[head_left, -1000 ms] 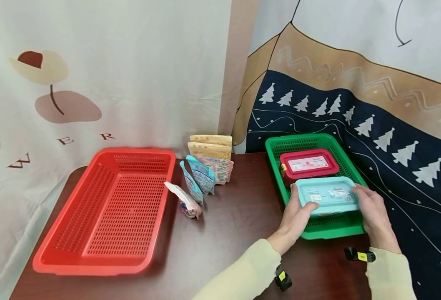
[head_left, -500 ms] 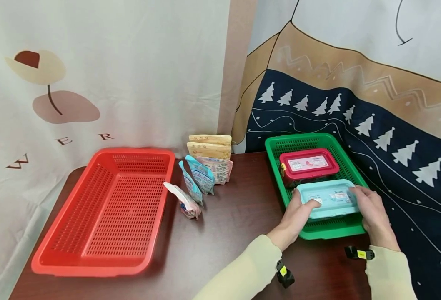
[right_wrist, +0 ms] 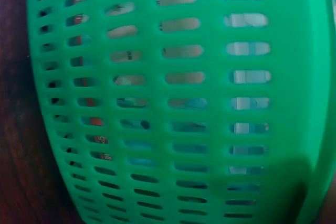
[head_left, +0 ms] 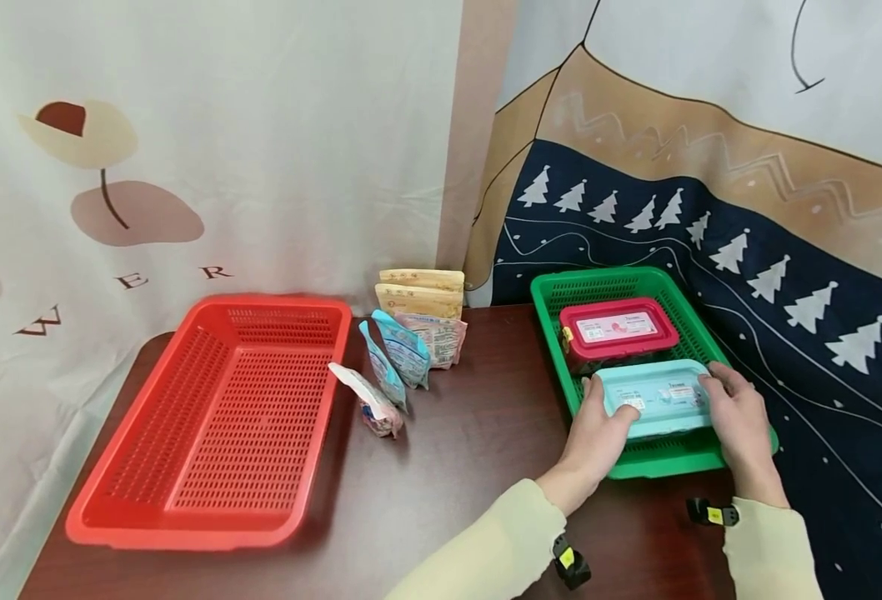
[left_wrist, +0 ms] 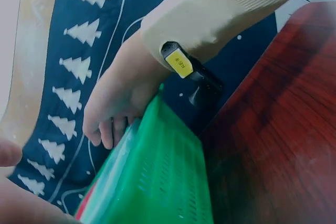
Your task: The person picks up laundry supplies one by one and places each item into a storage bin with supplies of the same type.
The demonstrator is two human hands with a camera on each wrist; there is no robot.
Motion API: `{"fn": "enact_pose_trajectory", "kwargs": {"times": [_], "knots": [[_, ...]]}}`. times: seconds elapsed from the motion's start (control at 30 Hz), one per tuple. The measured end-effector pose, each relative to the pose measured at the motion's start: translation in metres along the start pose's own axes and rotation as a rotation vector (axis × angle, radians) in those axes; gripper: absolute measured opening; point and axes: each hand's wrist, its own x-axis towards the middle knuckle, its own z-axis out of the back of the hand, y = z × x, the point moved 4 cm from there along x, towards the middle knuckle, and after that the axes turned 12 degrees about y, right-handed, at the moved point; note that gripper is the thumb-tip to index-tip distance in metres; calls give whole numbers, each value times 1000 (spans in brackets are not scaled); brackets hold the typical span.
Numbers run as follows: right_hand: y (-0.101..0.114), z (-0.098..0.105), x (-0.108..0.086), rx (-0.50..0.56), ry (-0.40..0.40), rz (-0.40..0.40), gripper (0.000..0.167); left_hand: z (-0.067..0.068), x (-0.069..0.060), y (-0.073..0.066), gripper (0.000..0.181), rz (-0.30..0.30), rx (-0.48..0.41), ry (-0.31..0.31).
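Clamping left grip (head_left: pixel 594 437) and right grip (head_left: pixel 739 425) on the light-blue lidded box (head_left: pixel 657 400); likely stiff, slick, best held by both ends.

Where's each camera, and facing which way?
Head: on head, facing forward, down at pale-blue rectangular box, green slotted plastic basket; left hand, right hand show.
Left: on left wrist, facing basket and right hand; left hand partly shows.
Right: on right wrist, facing basket wall closely; no body discernible.
Head, left share: right hand, basket.
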Motion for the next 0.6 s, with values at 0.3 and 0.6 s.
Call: {"fn": "enact_pose_trajectory", "kwargs": {"times": [0.3, 0.6], "knots": [[12, 3, -25, -158, -173, 42, 55, 13, -24, -4, 66, -227, 70, 44], [43, 0, -57, -226, -298, 226, 45, 37, -41, -9, 60, -493, 87, 50]]}}
